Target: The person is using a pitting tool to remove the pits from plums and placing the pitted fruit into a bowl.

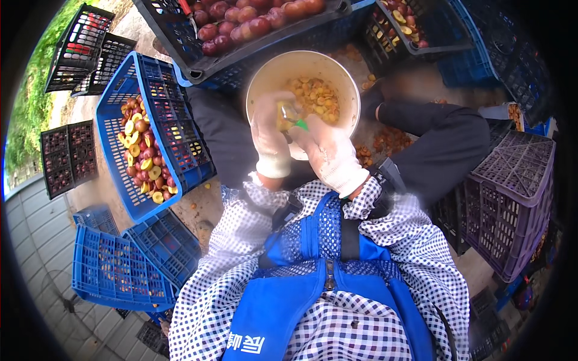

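Observation:
Both hands wear pale knitted gloves over a round cream bucket. My left hand holds a piece of yellow fruit, partly hidden by the fingers and blurred. In my right hand is a small tool with a green handle; its shiny metal end meets the fruit. Yellow-brown fruit stones with bits of flesh lie at the bottom of the bucket, below the hands. The bucket stands between my dark-trousered legs.
Ahead, a black crate of whole red plums rests on a blue crate. A blue crate at left contains halved plums. Purple crates stand at right. Brown scraps litter the floor beside the bucket.

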A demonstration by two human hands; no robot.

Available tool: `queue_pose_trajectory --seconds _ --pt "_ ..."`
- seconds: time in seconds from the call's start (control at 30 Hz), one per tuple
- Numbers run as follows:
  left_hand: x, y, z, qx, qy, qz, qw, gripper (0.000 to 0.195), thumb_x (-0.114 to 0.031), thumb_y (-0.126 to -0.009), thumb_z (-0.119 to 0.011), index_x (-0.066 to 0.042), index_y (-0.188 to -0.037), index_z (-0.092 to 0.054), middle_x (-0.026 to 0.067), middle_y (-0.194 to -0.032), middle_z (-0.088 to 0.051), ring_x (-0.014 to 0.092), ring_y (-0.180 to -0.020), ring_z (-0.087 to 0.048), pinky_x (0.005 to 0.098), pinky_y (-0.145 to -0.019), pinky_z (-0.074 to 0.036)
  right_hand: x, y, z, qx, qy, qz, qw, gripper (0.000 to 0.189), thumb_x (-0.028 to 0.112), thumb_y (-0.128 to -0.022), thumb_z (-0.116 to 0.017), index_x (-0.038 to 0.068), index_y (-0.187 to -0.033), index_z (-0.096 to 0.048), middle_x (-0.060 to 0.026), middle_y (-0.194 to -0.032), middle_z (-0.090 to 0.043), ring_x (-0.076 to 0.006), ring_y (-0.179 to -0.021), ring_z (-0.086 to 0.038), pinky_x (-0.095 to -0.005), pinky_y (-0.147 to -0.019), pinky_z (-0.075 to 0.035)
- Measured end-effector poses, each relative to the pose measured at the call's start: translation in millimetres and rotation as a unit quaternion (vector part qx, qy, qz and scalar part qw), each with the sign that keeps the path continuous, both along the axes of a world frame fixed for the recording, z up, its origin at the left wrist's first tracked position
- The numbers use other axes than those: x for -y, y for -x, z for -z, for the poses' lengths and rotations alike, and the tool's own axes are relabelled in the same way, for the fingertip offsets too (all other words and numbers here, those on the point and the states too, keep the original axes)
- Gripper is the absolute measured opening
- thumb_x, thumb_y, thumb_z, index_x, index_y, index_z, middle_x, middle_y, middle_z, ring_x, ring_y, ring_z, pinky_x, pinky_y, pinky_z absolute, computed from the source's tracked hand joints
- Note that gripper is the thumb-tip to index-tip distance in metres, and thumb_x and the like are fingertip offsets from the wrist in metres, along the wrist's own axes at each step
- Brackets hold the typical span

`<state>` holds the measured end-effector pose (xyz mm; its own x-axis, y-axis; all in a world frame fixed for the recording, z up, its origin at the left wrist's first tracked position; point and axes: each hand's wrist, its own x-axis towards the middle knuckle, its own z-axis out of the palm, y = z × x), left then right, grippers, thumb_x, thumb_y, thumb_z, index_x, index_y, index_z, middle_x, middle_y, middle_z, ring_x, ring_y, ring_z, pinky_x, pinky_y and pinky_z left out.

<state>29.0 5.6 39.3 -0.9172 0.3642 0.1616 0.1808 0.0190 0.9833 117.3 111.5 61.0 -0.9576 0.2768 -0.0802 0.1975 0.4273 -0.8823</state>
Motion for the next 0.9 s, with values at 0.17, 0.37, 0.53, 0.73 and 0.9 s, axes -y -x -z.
queue_pose_trajectory --seconds 0.17,0.37,0.53,0.73,0.9 --pt "3.4 2.4 -1.7 -0.139 0.069 -0.005 0.988 0.033 -0.02 -0.104 -0.036 0.0 -0.101 -0.062 0.01 -0.095 -0.063 0.018 -0.081 -0.059 0.03 -0.075 -0.048 9.8 -0.1 -1.0 0.078 -0.014 -0.002 0.997 0.036 0.037 -0.101 -0.058 0.001 -0.102 -0.059 -0.0234 -0.083 -0.068 -0.0419 -0.083 -0.067 -0.0471 -0.071 -0.052" --pt "19.0 3.8 11.3 -0.065 0.148 0.066 0.985 0.02 -0.016 -0.094 -0.048 -0.004 -0.097 -0.065 0.0089 -0.089 -0.065 0.021 -0.081 -0.063 0.0315 -0.073 -0.05 -8.1 1.7 -2.8 0.145 -0.042 -0.09 0.985 0.036 0.037 -0.099 -0.059 0.003 -0.112 -0.062 -0.0228 -0.088 -0.069 -0.04 -0.089 -0.068 -0.0448 -0.077 -0.053" --pt "14.0 17.9 0.7 -0.074 0.179 0.123 0.973 0.014 -0.013 -0.087 -0.057 -0.005 -0.095 -0.065 0.0066 -0.083 -0.065 0.022 -0.079 -0.065 0.0326 -0.072 -0.051 -29.4 7.5 -3.3 0.099 0.379 -0.092 0.915 0.037 0.041 -0.103 -0.05 0.007 -0.099 -0.061 -0.0057 -0.064 -0.055 -0.0221 -0.049 -0.053 -0.0353 -0.046 -0.042" --pt "-3.9 20.8 21.3 0.346 -0.163 0.13 0.915 0.02 -0.014 -0.094 -0.048 -0.002 -0.094 -0.065 0.0085 -0.083 -0.064 0.022 -0.077 -0.064 0.034 -0.068 -0.05 -21.6 0.5 15.7 0.183 0.856 -0.099 0.473 0.047 0.053 -0.106 -0.039 0.011 -0.098 -0.059 0.0063 -0.057 -0.038 -0.0042 -0.035 -0.026 -0.0235 -0.03 -0.024" --pt "21.6 25.2 -14.1 0.077 0.261 0.081 0.959 0.028 -0.023 -0.1 -0.051 0.0 -0.095 -0.066 0.0074 -0.076 -0.063 0.015 -0.07 -0.06 0.0319 -0.068 -0.049 -50.6 6.2 20.9 0.099 0.34 -0.043 0.934 0.041 0.047 -0.097 -0.059 0.006 -0.092 -0.061 -0.0039 -0.061 -0.049 -0.0167 -0.047 -0.048 -0.0348 -0.046 -0.041"
